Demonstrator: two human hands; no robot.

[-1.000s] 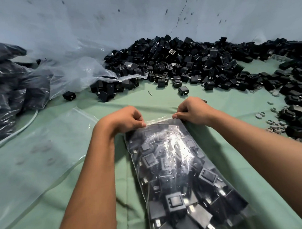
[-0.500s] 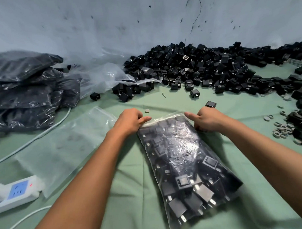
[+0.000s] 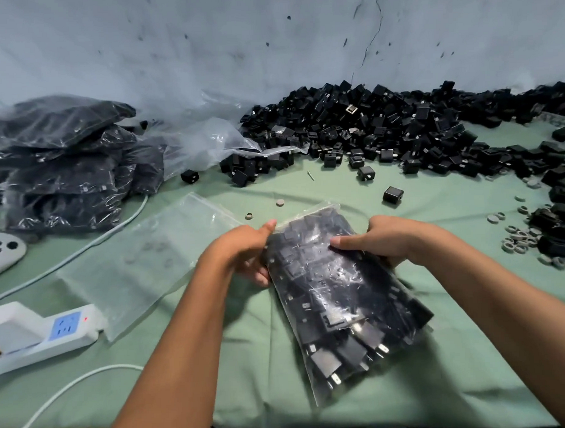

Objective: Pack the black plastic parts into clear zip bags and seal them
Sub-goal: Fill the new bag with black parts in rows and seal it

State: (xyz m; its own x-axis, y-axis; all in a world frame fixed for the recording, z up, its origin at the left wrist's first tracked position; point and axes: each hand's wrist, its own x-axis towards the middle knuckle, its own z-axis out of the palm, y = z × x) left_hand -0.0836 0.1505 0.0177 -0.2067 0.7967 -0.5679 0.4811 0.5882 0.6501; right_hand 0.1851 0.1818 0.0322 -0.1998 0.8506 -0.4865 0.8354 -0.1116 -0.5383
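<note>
A clear zip bag (image 3: 338,301) stuffed with black plastic parts is tilted up off the green cloth, its top end pointing away from me. My left hand (image 3: 244,253) grips its upper left side, thumb on top and fingers underneath. My right hand (image 3: 391,240) grips the upper right side, thumb across the bag's face. A big loose heap of black parts (image 3: 384,133) lies at the back against the wall. An empty clear zip bag (image 3: 142,263) lies flat to the left of my left hand.
Filled bags (image 3: 65,170) are stacked at the far left, with crumpled clear plastic (image 3: 202,143) beside them. A white power strip (image 3: 38,334) and cables sit at the near left. Grey rings (image 3: 519,237) and a stray black part (image 3: 393,194) lie at the right.
Both hands left the bag's top edge and took it by its sides. The bag has come up off the cloth and tilted. The view has pulled back.
</note>
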